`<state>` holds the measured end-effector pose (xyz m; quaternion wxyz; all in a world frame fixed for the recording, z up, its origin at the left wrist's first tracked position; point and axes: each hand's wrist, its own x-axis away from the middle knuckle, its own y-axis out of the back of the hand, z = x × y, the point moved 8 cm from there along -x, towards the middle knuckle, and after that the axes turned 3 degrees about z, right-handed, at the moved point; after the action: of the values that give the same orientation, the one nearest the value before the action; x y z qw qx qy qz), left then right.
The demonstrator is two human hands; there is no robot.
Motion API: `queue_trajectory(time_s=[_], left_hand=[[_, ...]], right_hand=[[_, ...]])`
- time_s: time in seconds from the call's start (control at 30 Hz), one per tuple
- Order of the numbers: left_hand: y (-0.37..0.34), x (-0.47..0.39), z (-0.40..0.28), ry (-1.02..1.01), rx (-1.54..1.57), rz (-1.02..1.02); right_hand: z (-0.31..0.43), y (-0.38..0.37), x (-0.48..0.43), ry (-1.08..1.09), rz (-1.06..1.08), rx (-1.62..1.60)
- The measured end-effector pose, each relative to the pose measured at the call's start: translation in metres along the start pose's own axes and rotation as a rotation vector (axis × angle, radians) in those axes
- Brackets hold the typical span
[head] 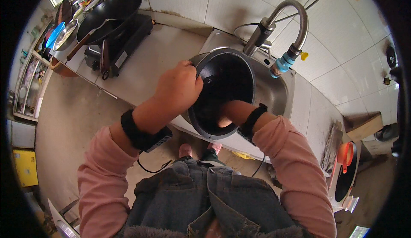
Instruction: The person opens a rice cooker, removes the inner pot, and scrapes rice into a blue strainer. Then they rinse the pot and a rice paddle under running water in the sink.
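Note:
A deep black pot (pixel 236 67) is tilted over the near side of the stainless steel sink (pixel 277 93), its opening facing me. My left hand (pixel 181 85) grips the pot's rim on its left side, fingers closed over the edge. Inside the pot, low and to the right, is my right hand (pixel 228 113); its fingers are mostly hidden in the dark interior, so whether they hold anything does not show. The curved metal faucet (pixel 300 22) with a blue nozzle (pixel 281 65) hangs to the right of the pot.
At the left, a large black wok (pixel 128 10) sits on a portable stove (pixel 128 50), with a wooden-handled spatula (pixel 85 42) in it. Beyond stand a metal bowl (pixel 65 35) and a blue bowl (pixel 55 35). A red-orange ladle (pixel 345 153) lies at the right.

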<state>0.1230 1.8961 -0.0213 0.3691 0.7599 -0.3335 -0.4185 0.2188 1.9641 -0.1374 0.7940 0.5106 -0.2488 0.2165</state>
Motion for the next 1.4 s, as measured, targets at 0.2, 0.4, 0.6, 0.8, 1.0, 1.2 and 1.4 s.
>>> queue_trajectory(time_s=[0.2,0.4,0.6,0.8,1.0,1.2,1.4], left_hand=[[0.002,0.002,0.001,0.070,0.019,0.047],[0.005,0.008,0.007,0.083,-0.027,0.102],[0.003,0.009,0.011,0.065,-0.017,0.058],[0.004,0.005,0.008,0.052,-0.052,0.032],[0.004,0.002,0.007,0.067,-0.048,0.027],[0.003,0.004,0.015,0.134,-0.051,0.054],[0.009,0.010,0.026,0.148,-0.004,0.017]], right_hand=[[0.037,0.031,-0.051,0.334,-0.030,-0.296],[-0.045,0.075,-0.061,0.437,-0.641,-0.563],[-0.121,0.017,-0.100,-0.197,-0.306,-0.634],[-0.063,-0.012,-0.080,-0.203,0.093,0.284],[0.004,-0.010,-0.059,-0.032,0.060,0.011],[0.038,0.052,-0.060,0.497,-0.221,-0.221],[-0.055,0.077,-0.058,0.292,-0.644,-1.573]])
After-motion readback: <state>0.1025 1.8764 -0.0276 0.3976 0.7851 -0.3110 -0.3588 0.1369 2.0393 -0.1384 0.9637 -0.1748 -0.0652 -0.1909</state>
